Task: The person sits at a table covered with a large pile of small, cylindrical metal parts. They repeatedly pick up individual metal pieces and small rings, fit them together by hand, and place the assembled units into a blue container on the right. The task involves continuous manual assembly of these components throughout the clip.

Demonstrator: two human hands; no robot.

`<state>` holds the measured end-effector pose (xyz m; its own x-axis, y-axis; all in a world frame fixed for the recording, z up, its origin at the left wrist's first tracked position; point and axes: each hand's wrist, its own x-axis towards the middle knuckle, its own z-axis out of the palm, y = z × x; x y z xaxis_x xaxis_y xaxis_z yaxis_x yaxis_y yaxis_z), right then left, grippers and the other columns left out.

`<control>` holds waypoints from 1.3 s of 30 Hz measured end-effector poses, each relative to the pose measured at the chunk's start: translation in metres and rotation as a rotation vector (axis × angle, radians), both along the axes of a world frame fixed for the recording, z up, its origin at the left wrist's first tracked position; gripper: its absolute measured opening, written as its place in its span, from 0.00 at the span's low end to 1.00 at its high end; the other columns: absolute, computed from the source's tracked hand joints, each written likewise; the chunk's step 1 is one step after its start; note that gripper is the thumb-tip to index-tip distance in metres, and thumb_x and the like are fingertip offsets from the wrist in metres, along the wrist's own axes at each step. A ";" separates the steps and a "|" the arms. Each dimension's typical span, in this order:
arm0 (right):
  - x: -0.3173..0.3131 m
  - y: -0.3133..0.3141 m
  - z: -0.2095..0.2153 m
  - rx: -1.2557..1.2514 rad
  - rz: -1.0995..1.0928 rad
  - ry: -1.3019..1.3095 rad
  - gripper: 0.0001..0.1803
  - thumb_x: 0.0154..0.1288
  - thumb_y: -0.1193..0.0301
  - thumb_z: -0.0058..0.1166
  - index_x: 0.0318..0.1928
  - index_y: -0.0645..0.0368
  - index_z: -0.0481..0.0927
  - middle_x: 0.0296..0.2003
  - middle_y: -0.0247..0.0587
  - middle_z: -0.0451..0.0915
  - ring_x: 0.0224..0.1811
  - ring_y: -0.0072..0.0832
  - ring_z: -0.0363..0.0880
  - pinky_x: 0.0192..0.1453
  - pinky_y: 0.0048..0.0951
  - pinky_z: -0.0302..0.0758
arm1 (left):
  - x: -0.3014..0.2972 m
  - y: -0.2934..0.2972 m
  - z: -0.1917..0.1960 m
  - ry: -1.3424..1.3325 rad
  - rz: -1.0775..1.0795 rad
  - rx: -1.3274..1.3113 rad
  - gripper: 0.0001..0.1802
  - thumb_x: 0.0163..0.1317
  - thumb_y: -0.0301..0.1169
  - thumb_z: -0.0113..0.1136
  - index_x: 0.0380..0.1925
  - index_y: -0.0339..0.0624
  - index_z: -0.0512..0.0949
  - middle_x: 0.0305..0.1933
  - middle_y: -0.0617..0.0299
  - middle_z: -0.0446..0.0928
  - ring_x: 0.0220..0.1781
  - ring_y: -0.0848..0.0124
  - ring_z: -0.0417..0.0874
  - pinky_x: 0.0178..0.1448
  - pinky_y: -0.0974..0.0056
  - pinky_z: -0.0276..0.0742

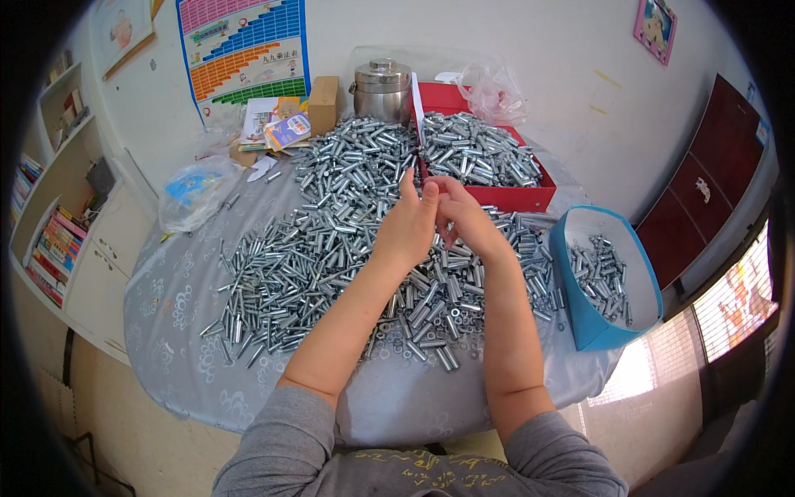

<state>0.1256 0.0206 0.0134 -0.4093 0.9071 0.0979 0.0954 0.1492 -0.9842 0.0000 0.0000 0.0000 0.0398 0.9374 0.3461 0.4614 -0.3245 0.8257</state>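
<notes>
Both hands are raised over a big heap of shiny metal bolts and sleeves (298,265), close together in front of the red box's near left corner. My left hand (407,225) has its thumb up and its other fingers partly hidden, seemingly curled round something small. Close against it, my right hand (468,219) has its fingers bent inward towards the left thumb. Whatever lies between the fingertips is too small to make out. Beneath the forearms, small washers or nuts (472,323) lie among the sleeves at the heap's near edge.
A red box (517,199) full of similar metal parts stands behind the hands. On the right, a blue fabric bin (609,335) holds more. At the back are a steel pot (382,95), booklets (286,131) and a plastic bag (195,195). Grey patterned cloth (182,331) covers the round table.
</notes>
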 end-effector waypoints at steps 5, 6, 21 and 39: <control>-0.005 0.009 -0.015 0.080 -0.088 -0.009 0.20 0.57 0.68 0.45 0.50 0.62 0.66 0.21 0.33 0.69 0.11 0.19 0.63 0.11 0.22 0.60 | 0.000 0.007 -0.011 0.023 0.027 0.048 0.48 0.58 0.65 0.17 0.60 0.30 0.47 0.39 0.37 0.75 0.43 0.43 0.75 0.45 0.51 0.69; -0.006 0.009 -0.012 0.115 -0.119 0.028 0.20 0.59 0.66 0.44 0.50 0.62 0.66 0.21 0.34 0.70 0.11 0.19 0.63 0.11 0.22 0.60 | 0.000 0.005 -0.009 0.015 0.020 0.045 0.48 0.57 0.65 0.17 0.60 0.30 0.47 0.39 0.38 0.75 0.43 0.43 0.75 0.45 0.51 0.69; 0.002 0.008 -0.010 0.000 -0.104 -0.145 0.17 0.55 0.68 0.41 0.45 0.61 0.71 0.21 0.33 0.70 0.17 0.19 0.68 0.15 0.22 0.66 | 0.002 0.000 -0.002 -0.018 0.017 0.016 0.47 0.58 0.64 0.18 0.61 0.30 0.46 0.42 0.38 0.74 0.44 0.43 0.75 0.47 0.51 0.68; 0.007 0.006 -0.012 0.005 0.116 -0.095 0.15 0.62 0.63 0.41 0.37 0.63 0.73 0.25 0.33 0.73 0.21 0.19 0.72 0.22 0.23 0.74 | 0.003 0.001 -0.005 -0.006 0.043 0.076 0.48 0.58 0.65 0.22 0.61 0.29 0.44 0.36 0.38 0.75 0.40 0.44 0.76 0.43 0.51 0.69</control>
<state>0.1327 0.0269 0.0012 -0.5192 0.8527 0.0586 0.1697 0.1700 -0.9707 0.0030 0.0014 -0.0051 -0.0025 0.9091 0.4166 0.4719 -0.3662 0.8020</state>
